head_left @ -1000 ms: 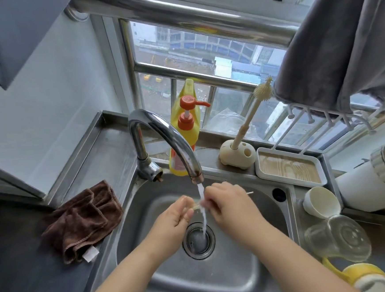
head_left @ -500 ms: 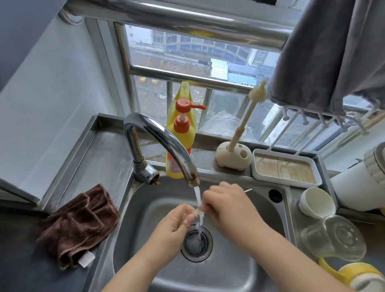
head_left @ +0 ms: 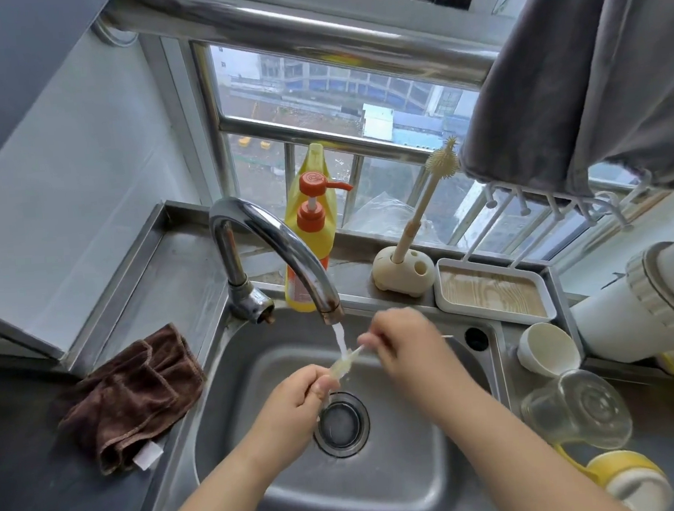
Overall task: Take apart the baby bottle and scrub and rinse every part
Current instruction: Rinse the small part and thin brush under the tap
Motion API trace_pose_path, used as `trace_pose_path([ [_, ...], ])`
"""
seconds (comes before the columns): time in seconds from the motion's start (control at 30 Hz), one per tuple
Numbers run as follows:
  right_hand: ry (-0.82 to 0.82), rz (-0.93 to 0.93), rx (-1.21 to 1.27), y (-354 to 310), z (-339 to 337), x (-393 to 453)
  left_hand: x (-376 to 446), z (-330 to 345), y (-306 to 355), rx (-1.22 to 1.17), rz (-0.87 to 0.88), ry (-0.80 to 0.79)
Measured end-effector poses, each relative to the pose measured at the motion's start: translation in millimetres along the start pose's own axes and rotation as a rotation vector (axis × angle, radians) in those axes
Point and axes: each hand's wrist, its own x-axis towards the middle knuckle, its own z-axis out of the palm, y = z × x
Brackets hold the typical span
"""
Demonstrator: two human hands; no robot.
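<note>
While water runs from the faucet (head_left: 275, 256) into the steel sink (head_left: 406, 487), a thin brush (head_left: 345, 361) is held under the stream, above the drain (head_left: 342, 423). Its white stem is pinched by the right hand (head_left: 405, 346), whose grip is closed around the thin handle, though the hand is blurred. The bristled tip is met by the left hand (head_left: 294, 403), whose fingers are curled and pinch at that tip; whether a small bottle part is also held there cannot be told. On the table to the right of the sink, a clear bottle body (head_left: 577, 409) is laid on its side, with a white cap (head_left: 546, 349) just behind it and a yellow collar (head_left: 627, 478) in front of it. A tall bottle brush (head_left: 424, 204) is stood in its cream holder (head_left: 403, 274) on the sill, between a yellow soap dispenser (head_left: 311, 233) and a white tray (head_left: 495, 293). A brown cloth (head_left: 132, 392) is left crumpled to the left of the sink.
</note>
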Motion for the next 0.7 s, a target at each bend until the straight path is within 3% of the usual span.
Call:
trace_pose_path([
  [0.07, 0.021, 0.064, 0.027, 3, 1, 0, -2, -1, 2, -0.014, 0.002, -0.012],
  [0.17, -0.012, -0.027, 0.023, -3, 7, -5, -4, -2, 4, -0.028, 0.007, 0.0],
  [0.27, 0.03, 0.116, 0.07, 3, 1, -2, -5, -4, 6, -0.071, -0.013, 0.001],
  [0.4, -0.045, 0.001, 0.01, 0, 7, -9, -5, -6, 6, -0.037, -0.004, -0.038],
  [0.43, -0.038, 0.047, 0.02, 0, 5, -8, -5, -5, 7, -0.053, -0.008, -0.034],
  [0.5, 0.014, 0.144, 0.051, 5, -1, -6, -6, -4, 10, -0.151, -0.052, 0.006],
  [0.6, -0.061, 0.031, 0.023, 1, 0, -12, -7, -4, 12, -0.394, -0.16, 0.152],
  [0.7, -0.018, 0.164, 0.067, 5, -5, -14, -5, -8, 14, -0.672, -0.256, 0.289],
])
